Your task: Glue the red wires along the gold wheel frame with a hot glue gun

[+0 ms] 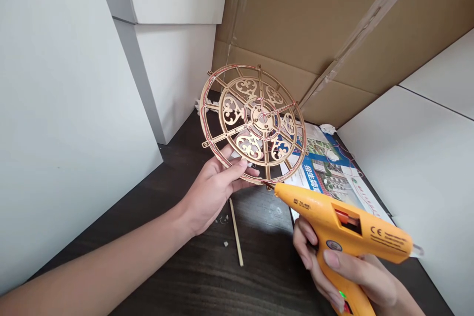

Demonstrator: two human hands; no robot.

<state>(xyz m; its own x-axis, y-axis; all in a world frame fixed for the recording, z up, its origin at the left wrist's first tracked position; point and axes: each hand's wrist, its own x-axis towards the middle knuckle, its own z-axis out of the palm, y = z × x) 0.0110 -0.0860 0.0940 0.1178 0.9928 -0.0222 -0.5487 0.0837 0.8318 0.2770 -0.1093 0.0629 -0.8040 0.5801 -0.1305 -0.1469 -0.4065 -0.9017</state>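
Note:
My left hand (218, 185) grips the lower left rim of a round gold openwork frame (251, 147), thumb in front and fingers behind. Spokes, rings and scroll ornaments make up the frame, and thin reddish wire runs along its rim and round its hub. It is held up and tilted above the table. In my right hand (348, 271) is a yellow hot glue gun (314, 202), fingers wrapped round its handle. The gun's dark nozzle tip meets or nearly meets the frame's bottom edge. A clear glue stick (416, 251) pokes out of its back end, and a green light glows on the handle.
Below the frame, a thin wooden stick (236, 232) and small white scraps lie on the dark table (177, 266). Printed brochures (340, 177) with crumpled white bits are behind the gun. White panels (74, 98) flank both sides, and a cardboard wall (296, 19) closes the back.

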